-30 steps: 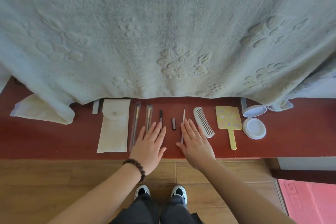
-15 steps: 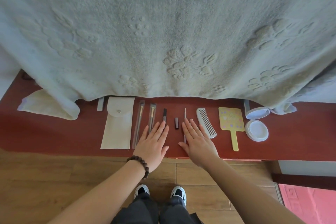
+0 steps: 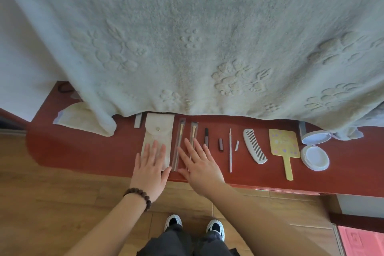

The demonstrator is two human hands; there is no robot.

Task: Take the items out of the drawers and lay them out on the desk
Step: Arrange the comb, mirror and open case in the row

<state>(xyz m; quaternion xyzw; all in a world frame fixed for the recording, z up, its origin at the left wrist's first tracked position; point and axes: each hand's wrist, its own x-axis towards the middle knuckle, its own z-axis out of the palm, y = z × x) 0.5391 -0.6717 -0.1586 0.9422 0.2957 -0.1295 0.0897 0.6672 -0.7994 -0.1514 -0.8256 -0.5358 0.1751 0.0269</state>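
On the red desk (image 3: 83,151) lies a neat row of things, side by side. From the left come a cloth pouch (image 3: 159,137), two brushes in clear sleeves (image 3: 180,139), a dark stick (image 3: 206,136), a small dark cap (image 3: 220,144), a thin pencil (image 3: 230,149), a white comb (image 3: 254,146), a yellow mirror (image 3: 284,145) and an open round case (image 3: 314,151). They are set apart so each one is easy to see.

A big towel (image 3: 197,37) hangs down behind them. No drawer shows, so I cannot tell if more things wait inside.

The left hand (image 3: 150,166) lies flat on the pouch, fingers straight and a little spread. The right hand (image 3: 200,164) lies flat over the lower end of the second brush, fingers wide. Neither hand holds anything. They look like they are patting the things straight, so the row may be nearly done.
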